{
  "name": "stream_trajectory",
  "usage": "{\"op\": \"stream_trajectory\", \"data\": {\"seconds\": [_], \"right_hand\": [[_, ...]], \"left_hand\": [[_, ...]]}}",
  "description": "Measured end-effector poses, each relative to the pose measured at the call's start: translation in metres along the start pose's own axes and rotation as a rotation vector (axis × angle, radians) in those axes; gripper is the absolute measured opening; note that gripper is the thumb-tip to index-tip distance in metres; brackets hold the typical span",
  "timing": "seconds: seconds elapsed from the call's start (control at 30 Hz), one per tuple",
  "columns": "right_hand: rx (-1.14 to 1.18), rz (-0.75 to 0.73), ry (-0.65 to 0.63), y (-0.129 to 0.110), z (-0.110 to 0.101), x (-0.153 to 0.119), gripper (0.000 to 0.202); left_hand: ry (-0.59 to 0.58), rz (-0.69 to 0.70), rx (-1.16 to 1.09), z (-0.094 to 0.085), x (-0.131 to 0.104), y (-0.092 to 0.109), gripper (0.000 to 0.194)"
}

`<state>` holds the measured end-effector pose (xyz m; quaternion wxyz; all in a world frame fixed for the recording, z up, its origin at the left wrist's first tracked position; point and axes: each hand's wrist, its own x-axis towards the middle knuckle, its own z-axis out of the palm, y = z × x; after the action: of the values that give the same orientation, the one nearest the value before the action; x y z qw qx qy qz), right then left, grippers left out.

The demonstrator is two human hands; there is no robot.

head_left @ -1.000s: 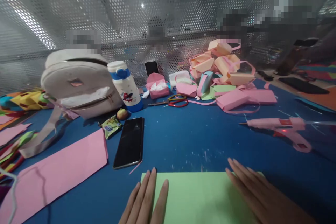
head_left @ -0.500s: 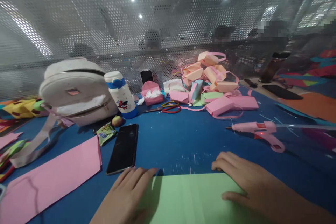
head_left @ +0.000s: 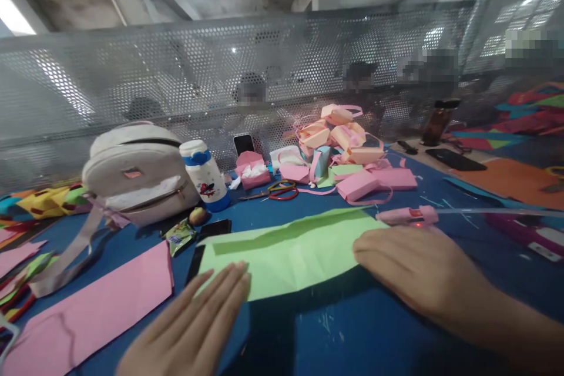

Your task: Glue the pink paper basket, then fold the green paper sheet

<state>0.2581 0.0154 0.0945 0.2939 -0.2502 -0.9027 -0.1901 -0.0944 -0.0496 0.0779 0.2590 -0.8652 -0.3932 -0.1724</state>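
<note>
A sheet of light green paper (head_left: 291, 255) with creases is held up over the blue table, its far edge folded over in a strip. My left hand (head_left: 189, 317) is at its lower left, fingers straight and close together against the paper, the thumb hidden. At the right end, my right hand (head_left: 409, 270) pinches the sheet between closed fingers. The paper partly covers a black phone (head_left: 215, 228). Just beyond my right hand lies a pink glue gun (head_left: 408, 215) with a lit red light, its handle hidden by the hand.
Folded pink paper (head_left: 97, 311) lies at left. Behind stand a white backpack (head_left: 136, 176), a bottle (head_left: 205, 176), a snack packet (head_left: 178, 236), scissors (head_left: 282, 189) and a heap of small paper bags (head_left: 348, 141). A perforated metal screen (head_left: 198, 82) runs along the back.
The green paper has come up off the table and away from me, now partly over the phone. My right hand has closed on its right end. The view has tilted up.
</note>
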Motion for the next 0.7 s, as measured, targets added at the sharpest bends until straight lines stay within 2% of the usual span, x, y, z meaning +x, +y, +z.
{"op": "stream_trajectory", "data": {"seconds": [0.03,0.1,0.13,0.2,0.27,0.33,0.4,0.43,0.53,0.6,0.7], "right_hand": [[0.008,-0.009,-0.056,-0.002,0.010,-0.008,0.034],[0.082,-0.015,-0.166,-0.007,0.028,-0.020,0.032],[0.148,0.000,-0.242,-0.010,0.035,-0.022,0.026],[0.277,0.025,-0.334,-0.014,0.041,-0.019,0.021],[0.327,0.032,-0.287,-0.016,0.045,-0.005,0.025],[0.273,0.032,-0.209,-0.017,0.052,0.010,0.033],[0.189,0.080,-0.230,-0.017,0.065,0.018,0.049],[0.173,0.105,-0.272,-0.016,0.074,0.019,0.055],[0.140,0.090,-0.374,-0.016,0.097,0.011,0.054],[0.100,0.054,-0.400,-0.017,0.107,0.006,0.050],[0.070,0.040,-0.432,-0.017,0.115,0.003,0.049]], "left_hand": [[-0.028,0.155,0.032,0.008,-0.001,0.007,0.052],[-0.031,0.187,0.056,0.024,0.001,0.023,0.047],[-0.068,0.205,0.019,0.030,0.004,0.030,0.045],[-0.059,0.204,-0.077,0.036,0.012,0.041,0.040],[0.003,0.189,-0.172,0.037,0.025,0.044,0.038],[0.033,0.152,-0.180,0.041,0.040,0.042,0.038],[-0.044,0.064,-0.076,0.050,0.050,0.039,0.038],[-0.117,0.031,-0.044,0.056,0.052,0.038,0.042],[-0.309,0.086,-0.053,0.074,0.048,0.040,0.052],[-0.371,0.102,-0.064,0.082,0.043,0.042,0.056],[-0.385,0.092,-0.099,0.085,0.037,0.040,0.056]]}}
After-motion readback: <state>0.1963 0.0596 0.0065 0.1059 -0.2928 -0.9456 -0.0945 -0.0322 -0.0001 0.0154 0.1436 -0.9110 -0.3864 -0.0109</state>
